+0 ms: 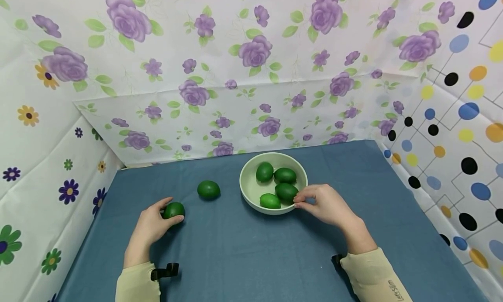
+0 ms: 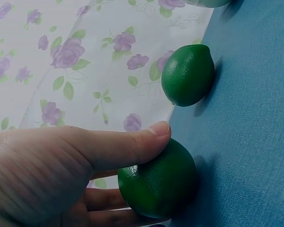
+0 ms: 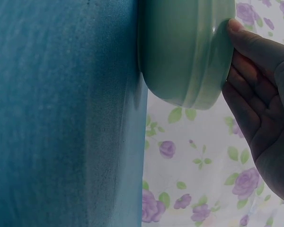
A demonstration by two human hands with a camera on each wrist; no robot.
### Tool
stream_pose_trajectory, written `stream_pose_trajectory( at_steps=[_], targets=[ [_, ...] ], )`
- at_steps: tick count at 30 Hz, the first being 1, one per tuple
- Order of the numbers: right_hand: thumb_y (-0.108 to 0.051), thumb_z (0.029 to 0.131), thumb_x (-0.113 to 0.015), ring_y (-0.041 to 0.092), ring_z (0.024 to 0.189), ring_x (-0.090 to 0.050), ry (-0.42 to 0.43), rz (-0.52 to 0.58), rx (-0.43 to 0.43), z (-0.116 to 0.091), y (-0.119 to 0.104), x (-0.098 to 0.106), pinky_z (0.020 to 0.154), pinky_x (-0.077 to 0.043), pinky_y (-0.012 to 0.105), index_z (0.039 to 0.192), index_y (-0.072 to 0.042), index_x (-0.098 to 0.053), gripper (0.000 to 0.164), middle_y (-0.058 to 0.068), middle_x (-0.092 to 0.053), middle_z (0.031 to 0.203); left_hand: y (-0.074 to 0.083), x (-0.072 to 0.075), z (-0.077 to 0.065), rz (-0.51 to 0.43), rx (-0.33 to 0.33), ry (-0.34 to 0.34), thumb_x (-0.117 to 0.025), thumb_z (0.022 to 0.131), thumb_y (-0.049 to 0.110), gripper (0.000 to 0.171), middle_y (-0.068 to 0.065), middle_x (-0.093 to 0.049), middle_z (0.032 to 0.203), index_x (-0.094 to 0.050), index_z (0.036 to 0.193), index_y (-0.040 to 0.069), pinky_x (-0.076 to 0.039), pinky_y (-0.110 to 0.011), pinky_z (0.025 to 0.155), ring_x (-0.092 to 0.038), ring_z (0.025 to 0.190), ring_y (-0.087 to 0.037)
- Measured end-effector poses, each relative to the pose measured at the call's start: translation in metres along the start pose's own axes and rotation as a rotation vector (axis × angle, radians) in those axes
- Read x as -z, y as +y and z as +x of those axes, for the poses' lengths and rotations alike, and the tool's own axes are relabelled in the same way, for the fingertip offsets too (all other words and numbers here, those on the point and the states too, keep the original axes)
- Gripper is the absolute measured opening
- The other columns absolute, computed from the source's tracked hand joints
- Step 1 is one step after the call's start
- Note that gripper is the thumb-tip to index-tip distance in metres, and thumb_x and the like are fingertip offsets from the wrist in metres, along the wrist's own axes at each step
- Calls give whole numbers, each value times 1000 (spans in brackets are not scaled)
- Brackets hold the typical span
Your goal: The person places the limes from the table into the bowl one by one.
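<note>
On the left of the head view, my left hand (image 1: 151, 223) grips a dark green lime (image 1: 174, 211) between thumb and fingers. The left wrist view shows the thumb across the top of this lime (image 2: 163, 182), its underside close to the cloth. Another lime (image 1: 208, 190) lies just beyond. A pale green bowl (image 1: 251, 200) stands right of centre and contains several limes (image 1: 285, 175). My right hand (image 1: 324, 204) pinches the bowl's right rim, beside the nearest lime. In the right wrist view, the thumb lies against the bowl (image 3: 184, 52); its inside is hidden there.
A blue cloth (image 1: 235, 258) covers the table. Flower-patterned sheeting (image 1: 220, 97) rises along the back and left, and dotted sheeting (image 1: 452, 132) borders the right side. Dark straps with small mounts (image 1: 165, 271) sit at both wrists.
</note>
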State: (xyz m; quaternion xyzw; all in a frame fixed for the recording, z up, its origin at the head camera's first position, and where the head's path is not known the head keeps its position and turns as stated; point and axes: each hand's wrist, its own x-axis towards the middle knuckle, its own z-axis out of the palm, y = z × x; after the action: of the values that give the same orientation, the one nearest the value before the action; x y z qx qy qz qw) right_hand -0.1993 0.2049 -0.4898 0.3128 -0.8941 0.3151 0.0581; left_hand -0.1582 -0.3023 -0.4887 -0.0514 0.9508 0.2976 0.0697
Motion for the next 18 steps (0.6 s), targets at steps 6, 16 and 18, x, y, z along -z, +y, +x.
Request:
stream_pose_trajectory(
  at_steps=[6,16,18],
  targets=[
    [-18,93,-87,11,99,-74,6,-1,6,-1,0,0,86,-66,37,101,-24,-86,10,-14,-78,104,1,1,-1,3,2,-4,-82,98,40,85,-36,-48,155,-43,162,-1,-48,-72,105,-52,134,-55],
    [-16,92,-88,11,99,-74,15,1,6,-1,-1,0,86,-66,37,101,-26,-86,13,-14,-78,104,3,1,-2,3,-13,-1,-82,98,36,83,-37,-48,153,-45,161,-1,-47,-72,106,-50,135,-56],
    [-16,92,-88,10,99,-74,19,-1,8,-1,-1,0,85,-66,37,100,-26,-86,13,-14,-78,103,3,2,-2,5,-13,1,-81,98,36,82,-37,-48,153,-44,161,-1,-47,-72,106,-49,135,-57]
  ],
)
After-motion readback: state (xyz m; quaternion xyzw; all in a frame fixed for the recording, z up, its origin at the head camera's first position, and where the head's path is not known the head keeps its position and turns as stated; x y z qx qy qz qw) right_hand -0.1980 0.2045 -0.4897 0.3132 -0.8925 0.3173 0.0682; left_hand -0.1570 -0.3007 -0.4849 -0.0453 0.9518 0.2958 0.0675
